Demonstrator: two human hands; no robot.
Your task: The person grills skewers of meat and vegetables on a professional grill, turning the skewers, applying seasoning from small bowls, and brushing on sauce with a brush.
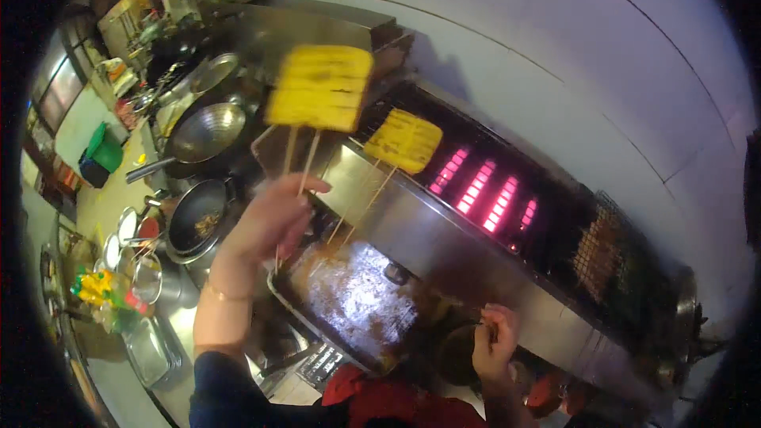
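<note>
My left hand (270,220) is raised and grips two wooden skewers that carry a flat yellow food slab (321,88) with dark grill marks. A second yellow slab (405,140), also on two skewers, lies over the near edge of the grill, its sticks pointing back towards a metal tray (362,303) with brown residue. The grill (499,190) has several glowing pink heating strips just right of that slab. My right hand (496,342) is low at the right of the tray, its fingers curled; whether something is between them cannot be made out.
A steel wok (208,131) and a black pan (199,217) with browned bits stand left. Near them are sauce containers (148,229), bottles (98,288) and clear trays (148,351). A wire grate (594,249) lies at the grill's right end. A wall runs behind the grill.
</note>
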